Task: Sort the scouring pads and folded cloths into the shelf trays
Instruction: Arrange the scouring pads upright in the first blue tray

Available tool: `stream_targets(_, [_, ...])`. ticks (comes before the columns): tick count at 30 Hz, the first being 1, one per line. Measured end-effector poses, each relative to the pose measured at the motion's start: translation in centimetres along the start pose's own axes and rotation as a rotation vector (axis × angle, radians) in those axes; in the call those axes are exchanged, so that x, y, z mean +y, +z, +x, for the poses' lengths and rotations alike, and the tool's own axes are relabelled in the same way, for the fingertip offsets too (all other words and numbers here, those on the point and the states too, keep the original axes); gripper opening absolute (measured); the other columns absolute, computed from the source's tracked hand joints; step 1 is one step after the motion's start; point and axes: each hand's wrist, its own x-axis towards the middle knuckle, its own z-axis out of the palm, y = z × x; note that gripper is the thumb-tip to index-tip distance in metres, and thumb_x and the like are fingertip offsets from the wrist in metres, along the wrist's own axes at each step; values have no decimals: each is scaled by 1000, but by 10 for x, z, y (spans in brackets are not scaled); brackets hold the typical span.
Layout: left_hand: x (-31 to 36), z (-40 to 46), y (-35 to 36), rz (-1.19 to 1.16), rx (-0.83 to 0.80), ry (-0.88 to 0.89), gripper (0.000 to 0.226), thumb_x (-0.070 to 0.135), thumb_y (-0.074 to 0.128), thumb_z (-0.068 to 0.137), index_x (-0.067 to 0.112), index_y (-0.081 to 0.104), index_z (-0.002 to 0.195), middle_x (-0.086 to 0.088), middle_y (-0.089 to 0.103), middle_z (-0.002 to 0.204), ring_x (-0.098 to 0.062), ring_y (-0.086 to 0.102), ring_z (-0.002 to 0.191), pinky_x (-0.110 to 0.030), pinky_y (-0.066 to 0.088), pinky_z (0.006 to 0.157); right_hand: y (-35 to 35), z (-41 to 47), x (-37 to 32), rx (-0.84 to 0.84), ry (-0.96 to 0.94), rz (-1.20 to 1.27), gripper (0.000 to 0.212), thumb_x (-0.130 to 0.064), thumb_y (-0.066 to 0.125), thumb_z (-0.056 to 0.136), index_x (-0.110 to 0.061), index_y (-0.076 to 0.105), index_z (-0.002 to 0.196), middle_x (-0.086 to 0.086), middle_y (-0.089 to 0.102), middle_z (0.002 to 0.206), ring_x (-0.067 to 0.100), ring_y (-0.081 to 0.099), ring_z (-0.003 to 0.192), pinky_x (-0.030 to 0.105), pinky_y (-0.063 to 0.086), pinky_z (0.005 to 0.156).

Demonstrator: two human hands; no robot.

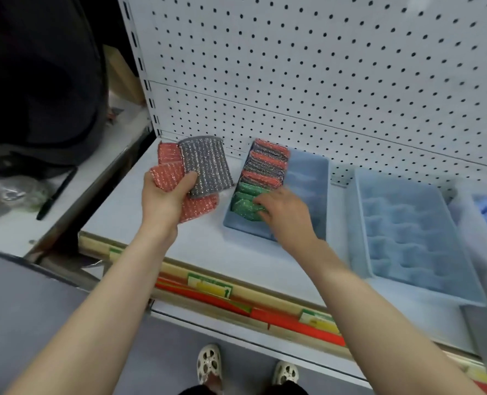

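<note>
Shelf tray, green pads under fingers

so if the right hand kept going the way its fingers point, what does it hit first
Probably the green scouring pads in the blue tray; the right hand points left into them, fingertips apparently touching already, though blur hides exact contact.

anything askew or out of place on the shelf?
The left tray sits angled to the shelf edge, with pads packed only along its left side. The middle tray is skewed too. No spill or damage shows.
</note>
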Motion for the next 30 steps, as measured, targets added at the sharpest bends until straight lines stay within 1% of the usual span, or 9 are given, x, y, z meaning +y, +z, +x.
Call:
stream_targets(2, [-2, 0, -6, 7, -2, -10, 48, 15, 80, 80, 13, 52, 118, -3, 72, 105, -18, 73, 91, -41, 61, 70, 7, 0, -5, -85, -12, -93, 25, -7, 56, 89, -14, 69, 109, 5, 69, 103, 25, 53, 107, 37, 46, 75])
stream_targets(8, [-6, 2, -11, 51, -28, -18, 52, 15, 81, 79, 12, 50, 121, -6, 70, 110, -20, 72, 93, -45, 61, 75, 13, 7, -9, 69, -46, -54, 23, 8, 72, 70, -3, 75, 90, 12, 67, 87, 33, 61, 84, 38, 50, 59])
stream_targets(11, [-8, 2, -7, 64, -63, -24, 50, 16, 81, 79, 17, 50, 119, -6, 69, 111, -20, 72, 94, -44, 61, 75, 13, 12, -10, -33, -42, -73, 15, -3, 67, 85, -7, 76, 96, 9, 69, 92, 30, 62, 90, 38, 50, 69])
stream_targets(16, [-10, -4, 7, 125, -189, 6, 46, 20, 79, 80, 24, 49, 115, -3, 68, 109, -19, 71, 94, -37, 61, 70, -25, 15, -24, 86, 355, 897, 36, -51, 53, 95, -21, 72, 88, -3, 72, 79, 15, 66, 74, 35, 55, 68])
stream_targets(20, [-11, -11, 20, 155, -279, 65, 29, 21, 69, 90, 32, 51, 109, 1, 68, 104, -19, 71, 94, -40, 61, 69, -41, 15, -29, -97, 413, 1135, 17, -26, 68, 92, -12, 70, 101, 3, 74, 92, 16, 67, 80, 32, 56, 70])
stream_targets(22, [-7, -9, 17, 173, -214, 112, 27, 24, 67, 91, 34, 49, 109, 2, 67, 107, -19, 69, 98, -45, 60, 78, -44, 12, -17, -86, 452, 1065, 15, -20, 65, 94, -9, 68, 103, 8, 69, 93, 20, 63, 83, 36, 55, 72])
stream_targets(26, [2, 2, 4, 141, -79, 91, 36, 25, 67, 91, 24, 45, 119, 1, 65, 113, -19, 68, 101, -50, 58, 84, -41, -3, 3, -205, 242, 404, 28, -14, 64, 93, -12, 67, 121, 5, 65, 113, 24, 59, 104, 33, 43, 89])
stream_targets(28, [2, 2, 3, 148, -64, 85, 37, 27, 69, 90, 24, 46, 118, 2, 65, 113, -17, 68, 100, -48, 58, 83, -32, -6, -4, -188, 194, 289, 34, -15, 70, 88, -19, 68, 122, 3, 68, 120, 23, 61, 111, 36, 47, 96])
stream_targets(30, [1, 0, 3, 156, -73, 89, 36, 29, 71, 88, 26, 48, 115, 3, 66, 112, -16, 69, 98, -45, 59, 82, -19, -5, -13, -126, 151, 163, 32, -17, 72, 86, -24, 69, 117, 0, 72, 113, 23, 62, 108, 38, 52, 87])
